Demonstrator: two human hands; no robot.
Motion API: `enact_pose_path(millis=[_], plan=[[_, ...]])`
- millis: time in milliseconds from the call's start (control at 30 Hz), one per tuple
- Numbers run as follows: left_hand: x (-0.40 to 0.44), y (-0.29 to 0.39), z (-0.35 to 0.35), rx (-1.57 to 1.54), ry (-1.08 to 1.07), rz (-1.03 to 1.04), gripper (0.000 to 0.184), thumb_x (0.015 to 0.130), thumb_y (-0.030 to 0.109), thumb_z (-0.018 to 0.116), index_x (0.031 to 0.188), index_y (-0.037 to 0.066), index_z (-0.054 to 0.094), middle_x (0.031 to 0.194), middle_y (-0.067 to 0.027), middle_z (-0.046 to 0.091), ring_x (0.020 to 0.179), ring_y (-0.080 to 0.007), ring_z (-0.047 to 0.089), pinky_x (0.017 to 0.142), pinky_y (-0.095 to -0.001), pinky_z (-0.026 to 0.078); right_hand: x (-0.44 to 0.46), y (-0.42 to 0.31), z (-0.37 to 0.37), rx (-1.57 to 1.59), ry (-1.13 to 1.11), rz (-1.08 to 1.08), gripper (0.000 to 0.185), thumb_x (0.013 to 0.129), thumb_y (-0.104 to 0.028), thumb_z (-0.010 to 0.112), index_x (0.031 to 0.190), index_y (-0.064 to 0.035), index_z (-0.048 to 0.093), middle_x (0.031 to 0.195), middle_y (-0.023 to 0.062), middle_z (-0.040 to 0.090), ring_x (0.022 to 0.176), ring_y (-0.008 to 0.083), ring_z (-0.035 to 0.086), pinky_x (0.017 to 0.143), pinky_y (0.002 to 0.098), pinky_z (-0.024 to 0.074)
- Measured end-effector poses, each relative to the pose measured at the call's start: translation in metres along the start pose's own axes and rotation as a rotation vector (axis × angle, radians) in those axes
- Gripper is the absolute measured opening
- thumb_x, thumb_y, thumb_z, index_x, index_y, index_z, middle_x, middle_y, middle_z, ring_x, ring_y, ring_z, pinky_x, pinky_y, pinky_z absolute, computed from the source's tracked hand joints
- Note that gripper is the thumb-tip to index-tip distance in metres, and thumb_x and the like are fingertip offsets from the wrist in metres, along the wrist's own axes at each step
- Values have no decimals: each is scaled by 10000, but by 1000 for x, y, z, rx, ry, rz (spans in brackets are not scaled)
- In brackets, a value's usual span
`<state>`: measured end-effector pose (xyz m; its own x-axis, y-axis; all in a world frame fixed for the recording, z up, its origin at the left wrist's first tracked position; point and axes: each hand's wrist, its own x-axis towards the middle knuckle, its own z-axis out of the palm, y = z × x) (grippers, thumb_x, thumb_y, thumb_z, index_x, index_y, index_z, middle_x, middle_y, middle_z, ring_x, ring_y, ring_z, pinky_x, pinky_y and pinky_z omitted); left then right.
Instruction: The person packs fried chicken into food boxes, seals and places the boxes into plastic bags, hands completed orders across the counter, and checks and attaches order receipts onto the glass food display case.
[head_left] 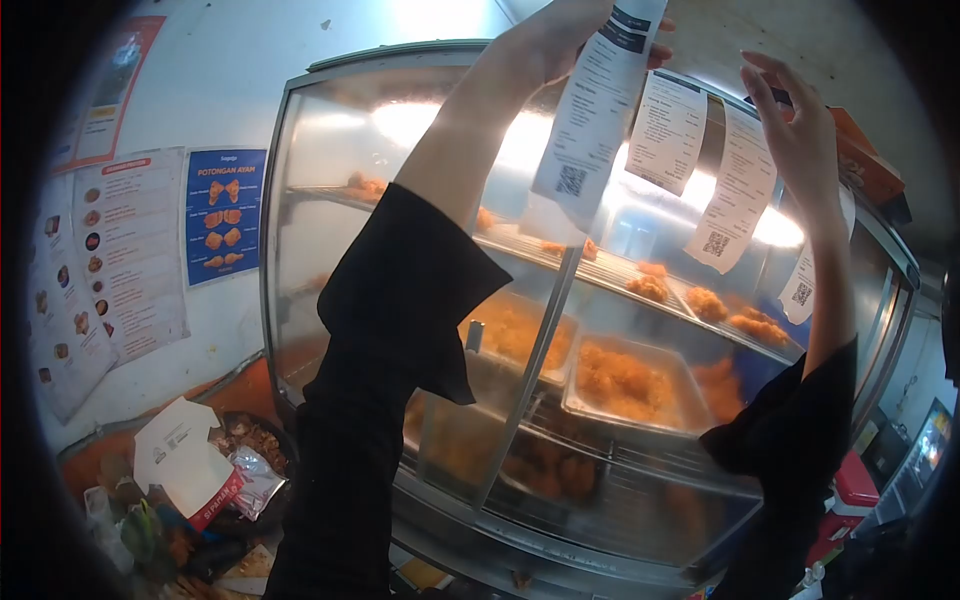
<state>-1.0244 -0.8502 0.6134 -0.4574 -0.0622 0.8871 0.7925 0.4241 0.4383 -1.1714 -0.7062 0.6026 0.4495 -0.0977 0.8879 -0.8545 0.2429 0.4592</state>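
"Glass display case (564,290) glowing behind. How far along?"

"Other receipts (736,180) already hang beside and below the right hand (808,125), its fingers apart. The long receipt (592,120) crosses the left hand's (565,35) fingers. Clamped? Can't tell; seems unfinished."
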Motion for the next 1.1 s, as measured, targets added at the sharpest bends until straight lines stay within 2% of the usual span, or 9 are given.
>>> enact_pose_path(millis=[100, 167, 267, 367, 567, 667, 800, 900, 1100], plan=[[-19, 2, 8, 61, -21, 135, 352, 801, 322, 334, 945, 18, 434, 831, -108, 498, 651, -166, 521, 591, -255, 450, -11, -46, 4, 389, -35, 204, 448, 736, -372, 495, 1084, -98, 433, 909, 78, 531, 846, 149, 500, 724, 265, 372], [-21, -6, 4, -204, -153, 93, 338, 808, 278, 329, 996, 9, 411, 844, -112, 496, 670, -170, 523, 604, -256, 453, -27, -70, 19, 632, -73, 281, 515, 709, -338, 526, 1088, -19, 385, 808, 136, 543, 799, 178, 519, 677, 299, 404], [-44, -10, 10, -307, -148, 202, 341, 793, 239, 397, 1041, 4, 387, 809, -111, 505, 687, -169, 523, 610, -266, 455, -45, -95, 25, 941, -151, 403, 563, 664, -170, 602, 1119, 1, 318, 718, 116, 555, 712, 161, 550, 636, 262, 417], [-62, -19, 16, -154, -108, 267, 306, 699, 201, 505, 923, -8, 507, 828, -120, 550, 756, -214, 537, 700, -295, 421, -60, -100, 25, 1170, -70, 508, 528, 677, -127, 581, 1117, 2, 319, 689, 104, 566, 693, 159, 559, 635, 272, 422], [-114, -19, 40, 119, 233, 111, 179, 722, 94, 526, 859, -21, 512, 782, -104, 561, 670, -141, 551, 599, -251, 462, -86, -118, 15, 1430, -177, 593, 398, 747, -116, 501, 1069, 10, 305, 721, 134, 568, 708, 149, 554, 627, 217, 423], [-138, -20, 57, 270, 270, 125, 268, 756, 198, 506, 909, -21, 490, 831, -89, 547, 728, -125, 535, 654, -231, 441, -101, -134, 14, 1551, 79, 637, 169, 817, -165, 401, 897, -16, 387, 719, 89, 549, 637, 71, 507, 523, 186, 394], [-182, -13, 87, -32, 443, 45, 313, 815, 245, 395, 971, -19, 454, 918, -80, 522, 831, -126, 510, 730, -244, 404, -117, -159, -2, 1640, 219, 801, 212, 824, -216, 393, 841, -7, 423, 654, 34, 512, 579, 30, 452, 499, 156, 359], [-232, 11, 107, -44, 703, -66, 332, 824, 267, 367, 978, -15, 450, 929, -84, 517, 851, -139, 503, 746, -264, 394, -136, -195, -19, 1737, 123, 838, 237, 834, -216, 362, 853, 5, 446, 725, 32, 506, 632, 36, 442, 562, 168, 366], [-345, 91, 180, 221, 942, -18, 345, 827, 277, 360, 987, -16, 445, 934, -74, 513, 834, -114, 496, 737, -248, 393, -171, -314, -98, 2073, -56, 779, 266, 805, -132, 422, 1014, 34, 418, 846, 95, 530, 777, 91, 489, 680, 197, 384]])
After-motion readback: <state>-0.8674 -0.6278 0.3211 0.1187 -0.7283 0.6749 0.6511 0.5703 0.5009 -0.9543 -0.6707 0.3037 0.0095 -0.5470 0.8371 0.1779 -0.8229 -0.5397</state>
